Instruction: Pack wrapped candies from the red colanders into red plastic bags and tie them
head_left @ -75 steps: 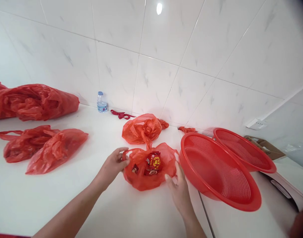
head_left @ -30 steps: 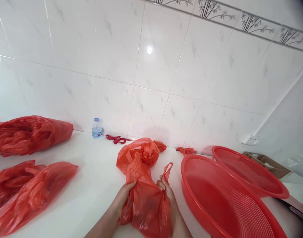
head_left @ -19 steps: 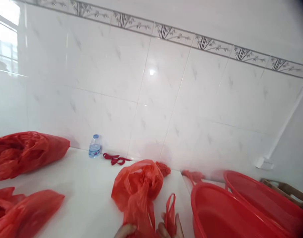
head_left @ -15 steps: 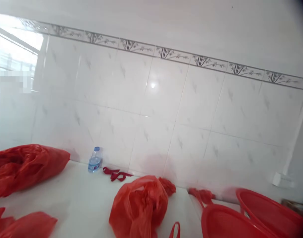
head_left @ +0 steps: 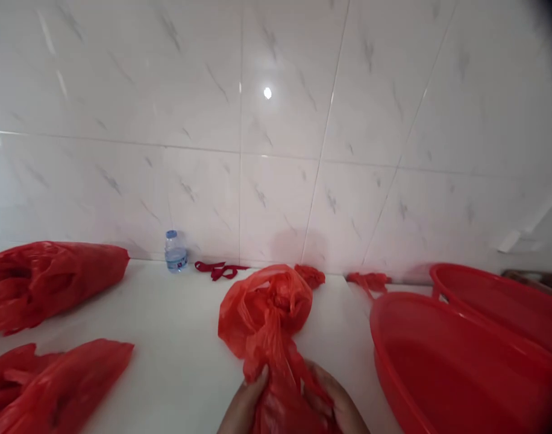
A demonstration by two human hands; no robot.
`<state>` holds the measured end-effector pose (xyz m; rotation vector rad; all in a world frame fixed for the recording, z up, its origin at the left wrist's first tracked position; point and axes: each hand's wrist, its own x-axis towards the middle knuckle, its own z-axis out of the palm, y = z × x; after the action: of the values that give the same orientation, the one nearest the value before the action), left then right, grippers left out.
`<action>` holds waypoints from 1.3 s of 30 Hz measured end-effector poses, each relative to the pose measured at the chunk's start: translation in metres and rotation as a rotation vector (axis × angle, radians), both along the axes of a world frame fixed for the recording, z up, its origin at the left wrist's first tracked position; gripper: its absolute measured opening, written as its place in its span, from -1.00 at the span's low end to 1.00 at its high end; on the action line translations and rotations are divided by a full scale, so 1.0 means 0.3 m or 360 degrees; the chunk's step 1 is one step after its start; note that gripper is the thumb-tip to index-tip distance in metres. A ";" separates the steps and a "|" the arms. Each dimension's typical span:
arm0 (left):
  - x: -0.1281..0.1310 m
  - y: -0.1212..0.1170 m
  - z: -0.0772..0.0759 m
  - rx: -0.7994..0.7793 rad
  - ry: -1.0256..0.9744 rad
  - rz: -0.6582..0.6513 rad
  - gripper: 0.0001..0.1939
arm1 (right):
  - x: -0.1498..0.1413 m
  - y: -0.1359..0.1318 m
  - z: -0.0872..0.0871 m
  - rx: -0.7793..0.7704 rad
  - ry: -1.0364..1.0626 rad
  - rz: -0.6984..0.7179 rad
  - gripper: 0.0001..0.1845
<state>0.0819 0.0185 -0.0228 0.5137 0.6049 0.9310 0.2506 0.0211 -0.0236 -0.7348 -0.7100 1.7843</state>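
A red plastic bag [head_left: 276,337] lies in front of me on the white table, its gathered part running down toward the lower edge of the view. My left hand [head_left: 249,398] grips the bag from the left, thumb on top. On the other side my right hand [head_left: 332,398] is wrapped in the bag's folds, its fingers partly hidden by the plastic. Whatever the bag contains cannot be made out. Just behind it is a small crumpled red piece of plastic [head_left: 310,276].
Two more red plastic bags lie at left, one at the back [head_left: 59,280] and one nearer [head_left: 72,383]. A small water bottle [head_left: 175,253] and a dark red ribbon [head_left: 219,270] stand by the tiled wall. Red plastic basins [head_left: 443,355] fill the right side.
The view has tilted down and levelled, so the tile border and window are out of sight. Both my hands have come into view, holding the middle bag.
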 end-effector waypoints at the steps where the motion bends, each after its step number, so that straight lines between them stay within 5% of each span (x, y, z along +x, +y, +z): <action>1: 0.007 -0.012 0.013 -0.0027 0.0013 0.0037 -0.48 | -0.019 -0.029 -0.004 -0.0043 0.0073 -0.0013 -0.60; 5: 0.030 0.000 0.058 -0.0064 0.0099 0.0116 -0.55 | -0.034 -0.039 0.009 0.0006 0.0231 0.0007 -0.63; 9: 0.039 0.004 0.067 0.0004 0.0215 0.0205 -0.59 | -0.017 -0.023 0.001 0.0179 -0.0019 0.0146 -0.47; 14: 0.046 -0.024 0.073 0.0238 0.0372 0.0021 -0.57 | -0.025 -0.039 -0.003 0.0342 -0.0162 0.0228 -0.42; 19: 0.050 -0.012 0.045 0.0563 0.0513 -0.0157 -0.64 | -0.033 -0.043 -0.019 0.0270 -0.0306 0.0130 -0.56; 24: 0.052 -0.019 0.018 0.0758 0.0682 0.0041 -0.44 | -0.038 -0.029 -0.023 0.0045 -0.0324 -0.0158 -0.55; 28: 0.039 -0.025 0.001 0.1090 0.0670 0.0172 -0.19 | -0.040 -0.033 0.009 0.0383 -0.0582 -0.0298 -0.63; 32: 0.027 -0.011 -0.013 0.1066 0.0885 0.0147 -0.43 | -0.042 -0.048 0.015 0.0552 -0.0937 -0.0383 -0.70; 39: 0.023 -0.020 0.044 0.0871 0.0881 0.0103 -0.57 | -0.019 -0.056 0.004 0.0312 -0.0082 -0.0108 -0.70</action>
<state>0.0889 0.0126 -0.0096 1.2747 0.8674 1.0206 0.2450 0.0042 -0.0224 -0.6663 -0.8707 1.6130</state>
